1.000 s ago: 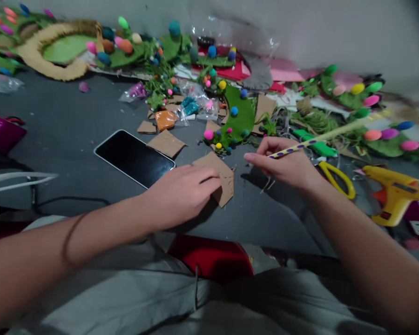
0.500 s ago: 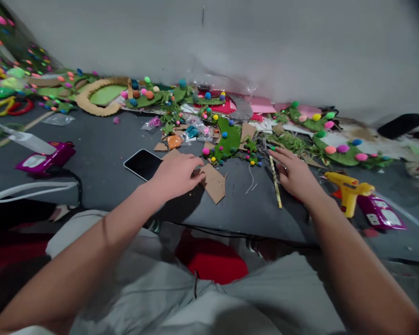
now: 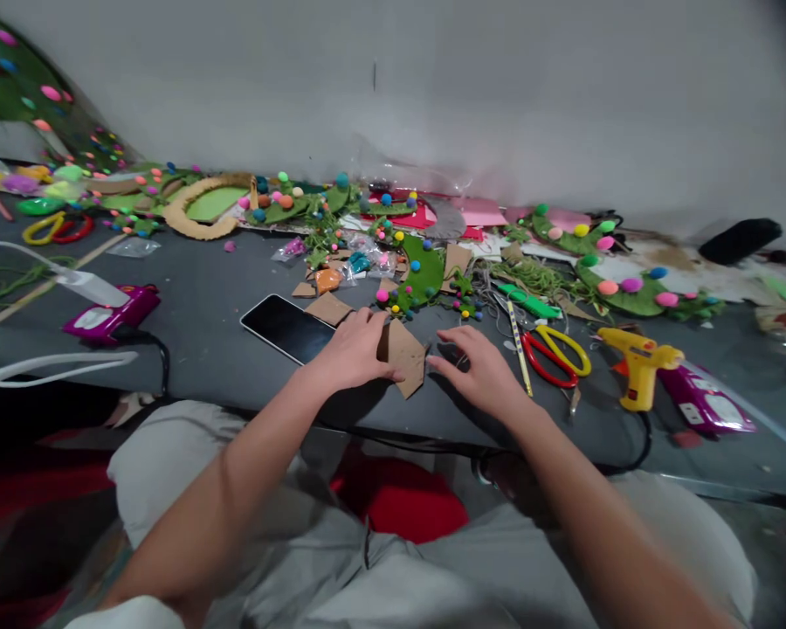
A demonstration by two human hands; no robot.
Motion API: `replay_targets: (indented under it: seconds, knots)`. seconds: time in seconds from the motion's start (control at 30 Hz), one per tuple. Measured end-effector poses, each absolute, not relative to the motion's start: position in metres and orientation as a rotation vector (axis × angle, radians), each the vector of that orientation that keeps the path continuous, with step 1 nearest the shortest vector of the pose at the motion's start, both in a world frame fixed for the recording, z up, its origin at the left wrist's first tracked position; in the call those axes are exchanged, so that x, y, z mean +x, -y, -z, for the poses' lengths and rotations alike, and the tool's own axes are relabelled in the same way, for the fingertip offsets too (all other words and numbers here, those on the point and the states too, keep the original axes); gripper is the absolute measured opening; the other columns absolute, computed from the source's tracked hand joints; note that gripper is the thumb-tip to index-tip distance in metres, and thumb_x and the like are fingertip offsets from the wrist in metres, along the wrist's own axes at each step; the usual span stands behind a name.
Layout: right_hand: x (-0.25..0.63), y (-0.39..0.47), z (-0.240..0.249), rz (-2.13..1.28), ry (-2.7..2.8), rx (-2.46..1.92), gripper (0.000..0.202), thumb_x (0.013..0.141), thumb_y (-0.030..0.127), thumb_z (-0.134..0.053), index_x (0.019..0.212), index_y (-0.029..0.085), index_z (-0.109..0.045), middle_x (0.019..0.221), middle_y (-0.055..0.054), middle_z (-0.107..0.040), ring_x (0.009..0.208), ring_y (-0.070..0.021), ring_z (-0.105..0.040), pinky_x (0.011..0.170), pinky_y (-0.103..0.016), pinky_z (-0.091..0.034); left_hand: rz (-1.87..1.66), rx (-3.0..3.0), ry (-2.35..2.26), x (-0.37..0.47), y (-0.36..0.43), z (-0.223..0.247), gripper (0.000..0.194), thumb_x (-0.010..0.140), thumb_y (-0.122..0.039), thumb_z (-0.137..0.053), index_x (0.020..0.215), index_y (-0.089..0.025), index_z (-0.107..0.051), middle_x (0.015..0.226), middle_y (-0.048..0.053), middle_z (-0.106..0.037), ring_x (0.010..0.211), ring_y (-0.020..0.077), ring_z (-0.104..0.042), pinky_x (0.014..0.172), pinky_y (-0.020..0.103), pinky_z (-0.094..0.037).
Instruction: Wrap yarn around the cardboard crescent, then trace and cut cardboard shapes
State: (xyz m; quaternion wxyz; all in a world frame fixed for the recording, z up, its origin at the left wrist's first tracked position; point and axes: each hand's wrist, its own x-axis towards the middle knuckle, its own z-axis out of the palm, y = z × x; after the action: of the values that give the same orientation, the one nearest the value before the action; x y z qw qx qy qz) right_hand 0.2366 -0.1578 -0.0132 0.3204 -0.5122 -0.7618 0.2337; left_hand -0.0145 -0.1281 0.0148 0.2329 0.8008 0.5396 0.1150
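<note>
A brown cardboard piece [image 3: 407, 360] with an angled right end lies flat on the dark table. My left hand [image 3: 357, 349] is over its left part, thumb and fingers apart, the thumb on or just above the card. Just past the card's right edge is my right hand [image 3: 478, 367], open, thumb and index finger parted toward the card, with nothing visible in it. Left of my left hand lies a phone [image 3: 285, 325], partly covered by that hand. Behind it sits a smaller cardboard piece [image 3: 328, 307]. A patterned pencil-like stick [image 3: 519, 349] lies right of my right hand.
Red-and-yellow-handled scissors [image 3: 554, 356], a green cutter-like tool [image 3: 529, 301] and a yellow glue gun [image 3: 640, 362] lie to the right. Purple devices [image 3: 113, 314] stand at both sides. Green felt crescents [image 3: 423, 273] with pompoms and a cardboard ring [image 3: 203, 229] line the back.
My right hand has moved left from the stick to beside the cardboard, uncovering the scissors and green tool. My left hand has shifted slightly right over the cardboard. The view has shifted a little.
</note>
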Motion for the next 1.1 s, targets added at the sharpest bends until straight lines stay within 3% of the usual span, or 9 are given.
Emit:
replay_targets:
  seconds: [0.07,0.17,0.33,0.47,0.53,0.7,0.87,0.93,1.1]
  knots:
    - [0.23,0.159,0.017,-0.698,1.952,-1.331,0.047,0.086,0.045,-0.076,0.126,0.021,-0.068,0.123,-0.014,-0.071,0.11,-0.0313,-0.065,0.098,-0.049,-0.051,-0.463,2.109,-1.42,-0.015,0.13,-0.011,0.091,0.066,-0.043,-0.09,0.145,-0.018,-0.051,0.135,0.015,-0.053,0.125,0.035,-0.058,0.108,0.05,-0.048]
    - [0.222,0.159,0.02,-0.864,1.828,-1.309,0.042,0.089,0.044,-0.072,0.123,0.021,-0.068,0.106,-0.01,-0.075,0.087,-0.0243,-0.069,0.082,-0.043,-0.058,-0.721,1.954,-1.29,-0.009,0.129,-0.005,0.074,0.079,-0.034,-0.08,0.145,-0.023,-0.049,0.143,0.012,-0.05,0.126,0.0263,-0.06,0.106,0.041,-0.052]
    - [0.218,0.155,0.02,-1.037,1.545,-1.279,0.036,0.092,0.054,-0.065,0.104,0.02,-0.065,0.085,-0.005,-0.073,0.071,-0.0184,-0.071,0.069,-0.035,-0.062,-0.97,1.645,-1.145,0.011,0.127,0.009,0.058,0.091,-0.037,-0.067,0.142,-0.019,-0.049,0.146,0.016,-0.058,0.121,0.0233,-0.067,0.096,0.035,-0.059]
    - [0.225,0.156,0.015,-1.011,1.461,-1.335,0.046,0.091,0.063,-0.061,0.108,0.02,-0.065,0.087,-0.006,-0.075,0.072,-0.0186,-0.073,0.068,-0.035,-0.062,-0.945,1.521,-1.103,0.009,0.124,0.002,0.038,0.084,-0.046,-0.076,0.104,-0.014,-0.072,0.105,0.011,-0.078,0.095,0.0231,-0.074,0.083,0.034,-0.062]
    - [0.233,0.16,0.01,-0.946,1.493,-1.413,0.045,0.094,0.063,-0.057,0.105,0.02,-0.066,0.086,-0.006,-0.075,0.069,-0.0177,-0.071,0.064,-0.033,-0.058,-1.014,1.477,-1.143,-0.005,0.116,-0.01,0.038,0.08,-0.045,-0.081,0.101,-0.015,-0.073,0.102,0.008,-0.079,0.091,0.0208,-0.073,0.083,0.033,-0.061]
    - [0.28,0.161,-0.012,-0.61,1.71,-1.733,0.043,0.092,0.053,-0.064,0.065,0.02,-0.063,0.061,-0.003,-0.062,0.062,-0.0179,-0.058,0.064,-0.032,-0.047,-1.267,1.286,-1.354,-0.057,0.081,-0.034,0.038,0.067,-0.032,-0.09,0.097,-0.016,-0.075,0.096,0.005,-0.077,0.083,0.0172,-0.07,0.069,0.026,-0.057]
    - [0.349,0.155,-0.028,-0.326,1.785,-2.09,0.025,0.094,0.032,-0.063,0.111,0.017,-0.074,0.106,-0.013,-0.075,0.095,-0.026,-0.067,0.088,-0.041,-0.051,-1.245,1.186,-1.386,-0.075,0.062,-0.031,0.029,0.073,-0.026,-0.087,0.095,-0.016,-0.071,0.089,0.003,-0.072,0.081,0.0152,-0.068,0.07,0.027,-0.057]
    - [0.369,0.151,-0.025,-0.31,1.814,-2.271,0.028,0.092,0.034,-0.07,0.112,0.013,-0.072,0.108,-0.017,-0.073,0.095,-0.0265,-0.068,0.087,-0.043,-0.053,-1.16,1.218,-1.336,-0.072,0.061,-0.029,0.031,0.071,-0.029,-0.088,0.094,-0.015,-0.074,0.088,0.005,-0.073,0.078,0.0163,-0.068,0.067,0.028,-0.058]
    - [0.389,0.133,-0.005,-0.393,1.986,-2.502,0.031,0.1,0.04,-0.065,0.121,0.017,-0.066,0.118,-0.008,-0.069,0.1,-0.0192,-0.069,0.087,-0.039,-0.06,-1.042,1.261,-1.241,-0.069,0.064,-0.023,0.036,0.069,-0.036,-0.088,0.095,-0.016,-0.076,0.089,0.007,-0.074,0.074,0.0154,-0.067,0.062,0.026,-0.058]
